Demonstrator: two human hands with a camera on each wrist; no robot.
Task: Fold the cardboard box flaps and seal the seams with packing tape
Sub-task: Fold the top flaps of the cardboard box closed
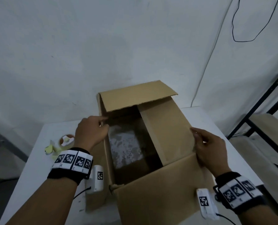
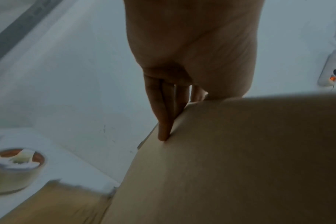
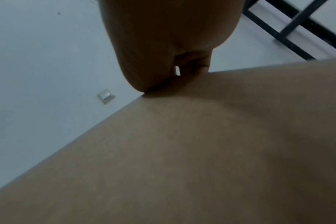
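Left grip (image 1: 91,132) pinching cardboard box (image 1: 159,192) left rim, right grip (image 1: 208,148) pinching right flap (image 1: 167,127)

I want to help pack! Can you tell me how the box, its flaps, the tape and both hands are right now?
cardboard box: open, unsealed.
far flap: tilted partly over the opening.
right flap: folded partly inward.
left flap: being raised.
tape roll: lying on the table, untouched.
left hand: grips the left flap.
right hand: grips the right flap's edge.

A matt brown cardboard box (image 1: 159,189) with rough-cut flap edges sits on a smooth white table (image 1: 37,176) beside a glossy clear tape roll (image 1: 66,140).
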